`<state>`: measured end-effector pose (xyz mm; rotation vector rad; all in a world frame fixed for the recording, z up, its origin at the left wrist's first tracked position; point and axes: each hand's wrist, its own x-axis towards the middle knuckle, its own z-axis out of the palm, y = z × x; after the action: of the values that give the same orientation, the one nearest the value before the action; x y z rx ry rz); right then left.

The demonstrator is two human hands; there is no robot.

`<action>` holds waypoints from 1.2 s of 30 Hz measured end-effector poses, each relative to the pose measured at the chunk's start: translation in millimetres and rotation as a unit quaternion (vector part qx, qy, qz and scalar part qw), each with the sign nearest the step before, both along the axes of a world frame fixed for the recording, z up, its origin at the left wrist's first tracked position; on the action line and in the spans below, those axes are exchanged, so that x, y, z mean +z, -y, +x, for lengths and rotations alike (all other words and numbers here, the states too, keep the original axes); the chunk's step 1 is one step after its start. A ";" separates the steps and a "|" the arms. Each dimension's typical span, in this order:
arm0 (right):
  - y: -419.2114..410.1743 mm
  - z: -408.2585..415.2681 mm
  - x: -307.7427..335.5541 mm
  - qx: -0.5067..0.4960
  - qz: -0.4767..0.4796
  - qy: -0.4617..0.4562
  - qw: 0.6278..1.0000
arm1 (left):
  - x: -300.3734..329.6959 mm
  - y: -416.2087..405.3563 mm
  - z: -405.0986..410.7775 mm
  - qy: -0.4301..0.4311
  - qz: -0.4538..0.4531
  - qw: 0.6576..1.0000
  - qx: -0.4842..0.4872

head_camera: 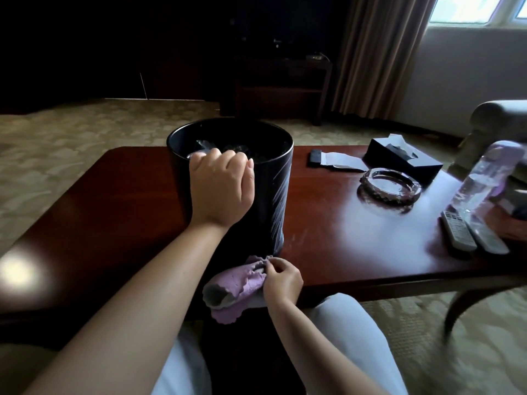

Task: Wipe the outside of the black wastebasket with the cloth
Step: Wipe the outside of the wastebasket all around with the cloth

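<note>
Gripping round black wastebasket (273,195) rim; pinching crumpled purple cloth (242,280).

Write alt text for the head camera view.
A person's left hand grips the near rim of a black wastebasket standing on a dark wooden table, while the right hand pinches a purple cloth at the bin's base. A glass ashtray, tissue box and remotes lie to the right.

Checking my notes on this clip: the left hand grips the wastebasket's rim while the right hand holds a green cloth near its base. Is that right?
Only the colour is wrong: the cloth is purple, as the head view shows. The left hand does grip the wastebasket rim, and the right hand holds the cloth near its base.
</note>
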<state>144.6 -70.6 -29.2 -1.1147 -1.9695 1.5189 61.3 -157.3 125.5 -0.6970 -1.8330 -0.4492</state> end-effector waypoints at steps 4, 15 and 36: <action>-6.3 -8.1 6.8 -0.029 -0.011 0.015 0.999 | 0.1 -1.0 0.0 0.005 0.019 1.000 -0.012; -20.8 -3.9 2.6 0.047 0.070 0.044 0.995 | -0.3 -4.2 -0.8 0.013 0.054 0.998 -0.027; -27.5 -1.9 1.5 0.064 0.058 0.028 0.996 | 3.1 -2.8 2.4 0.041 0.050 0.997 -0.039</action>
<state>142.8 -43.0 -27.7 -1.0111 -2.1737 1.4287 63.8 -154.5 128.7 -0.6916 -1.8502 -0.6245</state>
